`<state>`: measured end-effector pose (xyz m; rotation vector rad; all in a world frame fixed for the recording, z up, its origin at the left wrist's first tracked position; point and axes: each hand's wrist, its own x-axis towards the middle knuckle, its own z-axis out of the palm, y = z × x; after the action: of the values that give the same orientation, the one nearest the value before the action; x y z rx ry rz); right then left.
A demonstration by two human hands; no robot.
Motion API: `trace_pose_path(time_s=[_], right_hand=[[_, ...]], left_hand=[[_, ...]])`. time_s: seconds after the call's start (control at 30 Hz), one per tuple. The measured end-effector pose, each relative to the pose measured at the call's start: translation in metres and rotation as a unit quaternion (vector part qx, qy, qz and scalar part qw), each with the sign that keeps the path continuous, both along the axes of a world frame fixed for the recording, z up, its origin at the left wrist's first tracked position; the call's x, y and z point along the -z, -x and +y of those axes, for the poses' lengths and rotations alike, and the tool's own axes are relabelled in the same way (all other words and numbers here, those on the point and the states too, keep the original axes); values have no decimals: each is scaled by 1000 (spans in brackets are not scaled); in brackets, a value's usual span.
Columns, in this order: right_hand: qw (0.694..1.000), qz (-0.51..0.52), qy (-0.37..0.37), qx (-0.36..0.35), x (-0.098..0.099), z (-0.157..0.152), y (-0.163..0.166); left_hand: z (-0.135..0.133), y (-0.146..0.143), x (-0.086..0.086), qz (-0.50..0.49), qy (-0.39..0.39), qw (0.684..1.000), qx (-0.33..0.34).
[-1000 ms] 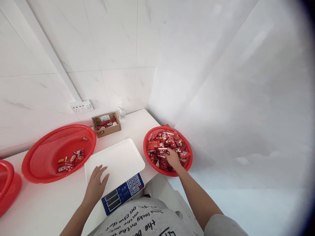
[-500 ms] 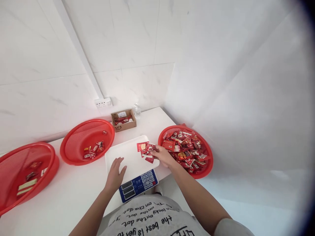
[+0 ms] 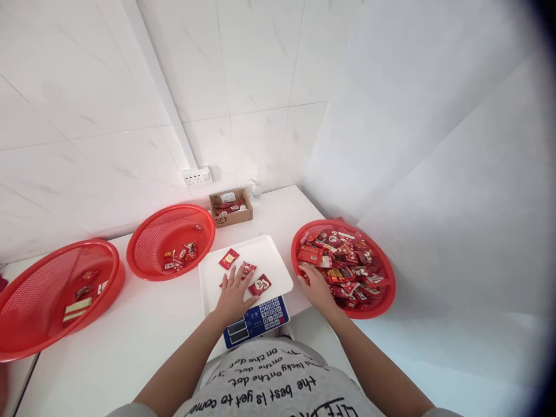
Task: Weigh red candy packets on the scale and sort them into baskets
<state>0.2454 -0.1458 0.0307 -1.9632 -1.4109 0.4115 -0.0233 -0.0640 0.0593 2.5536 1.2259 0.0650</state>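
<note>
My left hand (image 3: pixel 234 298) is over the white tray (image 3: pixel 278 266) of a weighing scale, fingers spread among small red snack packets. One red packet (image 3: pixel 229 259) lies beyond my fingertips. Another packet (image 3: pixel 260 284) lies to the right of my hand, and more are partly covered by my fingers. My right hand (image 3: pixel 318 288) is at the near-left rim of a red basket (image 3: pixel 388 295) heaped with red packets. Its fingers are loosely curved and apart, with nothing visible in them. The blue keypad panel (image 3: pixel 271 318) of the scale is partly behind my left hand.
Two red mesh baskets, one in the middle (image 3: pixel 152 237) and one at far left (image 3: pixel 26 289), hold a few packets each. Against the wall stand a cardboard box (image 3: pixel 234 218) of packets and a clear plastic bottle (image 3: pixel 255 190). A wall socket (image 3: pixel 196 175) is above.
My right hand has let go of the red packets, which now lie on the tray, and has moved right to the basket. My left hand has moved over the packets. The view has shifted slightly.
</note>
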Motion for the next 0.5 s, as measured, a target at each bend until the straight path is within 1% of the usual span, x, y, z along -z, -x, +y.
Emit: trace_pose_path(time_s=[0.07,0.13,0.23,0.3,0.37,0.43,0.5], right_hand=[[999,-14,33,24,8,-14,-13],[994,-28,87,58,11,-26,-25],[980,-40,171,94,7,-37,-37],[971,-41,214,100,0,-37,-40],[961,-41,257,96,-5,-33,-40],[952,-36,292,89,-9,-28,-40],[948,-32,309,75,-10,-24,-40]], left_hand=[[2,-3,3,20,8,1000,14],[4,-3,6,27,4,999,20],[8,-4,8,21,-30,999,6],[14,-9,7,20,-56,998,-19],[23,-16,4,30,-58,996,-55],[31,-24,0,51,-33,994,-87],[37,-30,-3,76,1,992,-101]])
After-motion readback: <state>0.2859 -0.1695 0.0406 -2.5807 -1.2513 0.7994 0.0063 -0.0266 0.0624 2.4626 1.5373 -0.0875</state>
